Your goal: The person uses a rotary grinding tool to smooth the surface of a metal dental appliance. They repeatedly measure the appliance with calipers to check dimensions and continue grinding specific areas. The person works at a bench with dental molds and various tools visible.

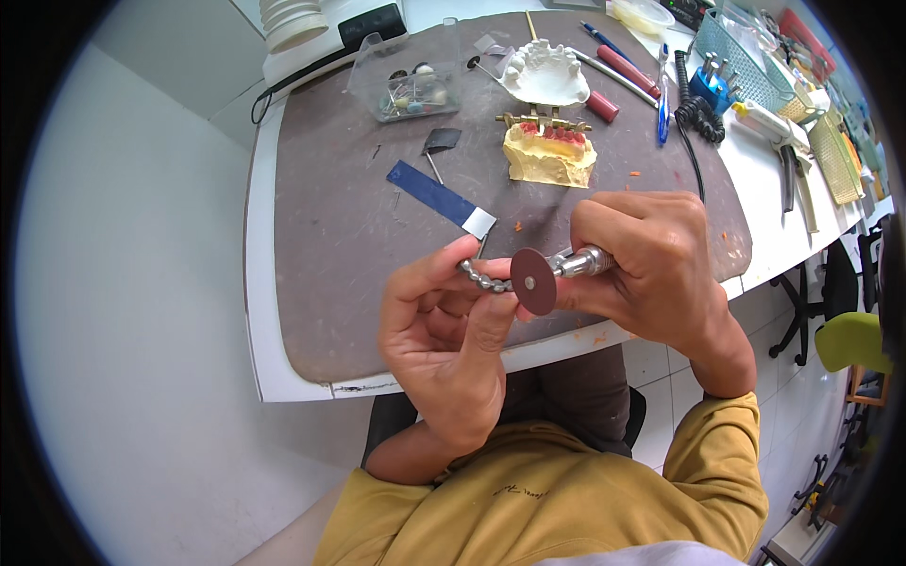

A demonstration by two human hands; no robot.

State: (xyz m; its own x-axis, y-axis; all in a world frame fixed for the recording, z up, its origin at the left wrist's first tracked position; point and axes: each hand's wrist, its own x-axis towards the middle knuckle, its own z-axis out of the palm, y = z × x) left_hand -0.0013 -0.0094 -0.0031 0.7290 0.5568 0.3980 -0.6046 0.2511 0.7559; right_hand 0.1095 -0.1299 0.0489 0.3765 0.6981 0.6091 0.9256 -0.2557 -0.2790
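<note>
Between the fingertips and thumb of my left hand (444, 330) is a small silvery metal dental bridge (484, 280), a curved row of bead-like tooth shapes. My right hand (651, 255) is wrapped round a metal rotary handpiece (590, 261). On its tip sits a thin reddish-brown cutting disc (533, 282), upright and right beside the bridge's right end; whether the two touch I cannot tell. Both hands are held close together above the table's near edge. Beyond them stands a hinged dental model, its lower yellowish cast (552, 162) bearing red wax and its white cast (545, 75) tipped back.
A blue strip with a white end (439, 197) lies left of the model. Behind it stands a clear box (415, 94) of small rotary tools. Pens, red-handled tools (628, 71), a blue bur stand (713, 90) and a coiled cable (698, 123) occupy the right, near a pale blue basket (746, 61).
</note>
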